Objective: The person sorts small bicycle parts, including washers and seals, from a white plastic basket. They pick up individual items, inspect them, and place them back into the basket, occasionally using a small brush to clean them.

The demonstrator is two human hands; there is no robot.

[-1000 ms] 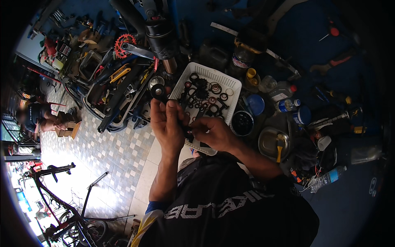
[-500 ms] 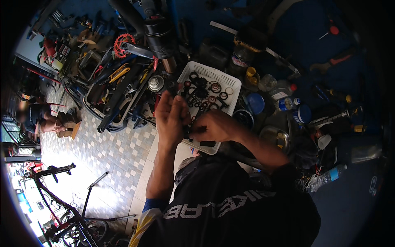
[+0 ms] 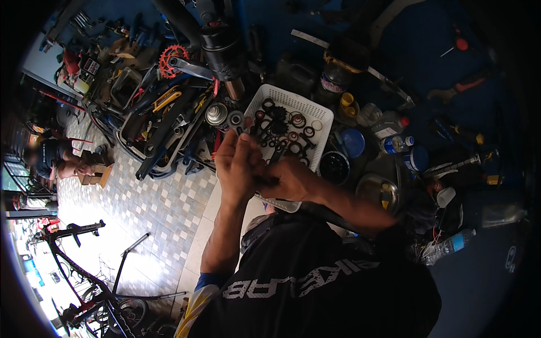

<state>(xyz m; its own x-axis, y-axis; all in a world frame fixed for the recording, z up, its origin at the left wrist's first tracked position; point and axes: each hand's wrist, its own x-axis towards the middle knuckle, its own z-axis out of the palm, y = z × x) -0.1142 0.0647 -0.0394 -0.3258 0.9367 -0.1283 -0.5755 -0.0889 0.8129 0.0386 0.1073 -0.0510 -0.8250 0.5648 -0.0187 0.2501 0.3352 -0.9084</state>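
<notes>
Blue table (image 3: 484,73) fills the top and right of the view, cluttered edge to edge. Tiled floor (image 3: 141,208) to my left, with a dark bike frame (image 3: 84,270) lying on it, partly cut off by the rim.

Left on the table – a heap of tools (image 3: 163,118), a red chainring (image 3: 172,59) on top. A black suspension fork leg (image 3: 222,48) runs down from the top edge; its upper end is out of view.

White slotted basket (image 3: 307,104) sits just ahead of my hands, holding black rings, seals and small washers – too small to sort by type.

My left forearm comes up from the lower edge, near vertical. Left hand (image 3: 236,166) raised in front of the basket's left corner, fingers curled in, tips up beside a round grey part (image 3: 235,120) at the basket's edge – can't tell if they touch it.

My right forearm comes in from the right, angled across to meet the left. Right hand (image 3: 290,180) sits against the left, fingers closed round a small dark part (image 3: 266,181) pinched between both hands. Both sets of fingers are clamped on it; most of it is hidden in the grip, so shape unclear.

Right of the basket: a blue lid (image 3: 353,142), a dark round tin (image 3: 334,167), a metal bowl (image 3: 376,191) and a clear bottle with blue cap (image 3: 394,143). Another plastic bottle (image 3: 448,247) lies low right. Far right is dark, hard to read.
</notes>
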